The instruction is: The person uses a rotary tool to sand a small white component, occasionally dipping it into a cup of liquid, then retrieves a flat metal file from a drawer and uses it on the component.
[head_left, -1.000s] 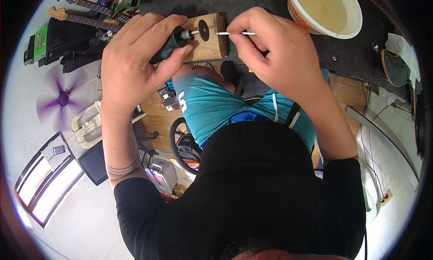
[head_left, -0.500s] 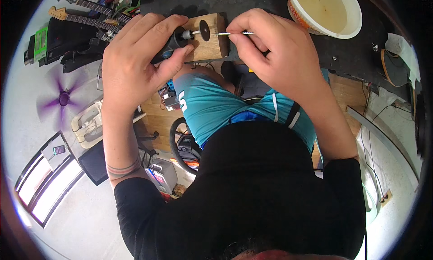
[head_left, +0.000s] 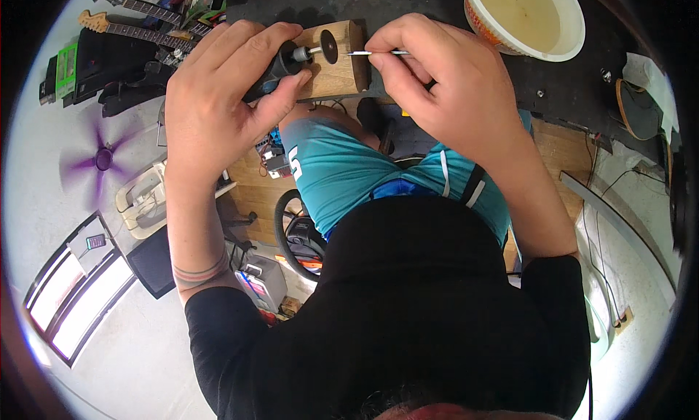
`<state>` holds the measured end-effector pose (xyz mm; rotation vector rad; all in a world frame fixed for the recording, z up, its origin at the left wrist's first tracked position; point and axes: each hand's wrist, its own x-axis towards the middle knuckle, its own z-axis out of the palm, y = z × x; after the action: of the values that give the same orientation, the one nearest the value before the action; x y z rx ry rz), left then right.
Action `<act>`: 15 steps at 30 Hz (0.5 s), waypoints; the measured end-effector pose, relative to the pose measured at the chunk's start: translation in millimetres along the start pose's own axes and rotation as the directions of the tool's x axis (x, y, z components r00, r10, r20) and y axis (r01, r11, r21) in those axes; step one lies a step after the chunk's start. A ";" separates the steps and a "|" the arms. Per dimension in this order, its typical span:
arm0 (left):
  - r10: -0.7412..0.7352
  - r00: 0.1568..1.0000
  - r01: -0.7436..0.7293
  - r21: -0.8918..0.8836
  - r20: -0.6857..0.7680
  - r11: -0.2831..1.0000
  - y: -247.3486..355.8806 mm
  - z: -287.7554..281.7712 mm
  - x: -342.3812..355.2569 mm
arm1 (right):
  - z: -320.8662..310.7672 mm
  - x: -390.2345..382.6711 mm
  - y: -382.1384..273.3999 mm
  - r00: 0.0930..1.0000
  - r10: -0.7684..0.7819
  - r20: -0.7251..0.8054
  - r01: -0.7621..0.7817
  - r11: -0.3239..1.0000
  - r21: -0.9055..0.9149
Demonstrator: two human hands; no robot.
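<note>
My left hand [head_left: 218, 92] is wrapped round a dark rotary tool [head_left: 279, 72]. From the tool's collar a short shaft carries a dark round cutting disc [head_left: 329, 47], held over a wooden block [head_left: 336, 81] at the table's near edge. Between the thumb and fingers of my right hand [head_left: 455, 89] is a thin, pale metal rod [head_left: 359, 53]. Its tip points left, a short way to the right of the disc and apart from it. The rod's other end shows past my fingertips, in front of my palm.
A white tub [head_left: 575, 49] of cloudy liquid stands at the back right of the dark table [head_left: 408, 5]. Guitars [head_left: 135, 30] lie at the far left, above a purple fan [head_left: 104, 158]. Below the table are my lap and a wheel [head_left: 280, 231].
The rod looks smoother and brighter than before, as if turned between my right fingers. The disc has shifted very slightly left. Both hands stay nearly in place.
</note>
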<state>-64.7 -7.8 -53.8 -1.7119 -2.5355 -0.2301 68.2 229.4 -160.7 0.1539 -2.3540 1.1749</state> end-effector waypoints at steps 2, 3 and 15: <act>0.003 1.000 -0.003 -0.005 -0.003 1.000 0.1 0.1 0.2 | -0.1 0.2 -0.8 1.000 0.017 0.012 -0.017 1.000 -0.002; 0.005 1.000 -0.005 -0.010 -0.006 1.000 0.1 0.1 0.2 | 0.3 0.3 -0.2 1.000 0.017 0.012 -0.017 1.000 -0.002; 0.010 1.000 -0.012 0.052 0.022 0.999 5.1 -0.5 2.6 | 3.2 0.8 0.9 1.000 0.002 0.010 -0.002 1.000 0.010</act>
<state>-60.9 -3.6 -52.4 -1.7183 -2.5231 -0.1438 66.0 227.6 -162.6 0.1611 -2.3583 1.1895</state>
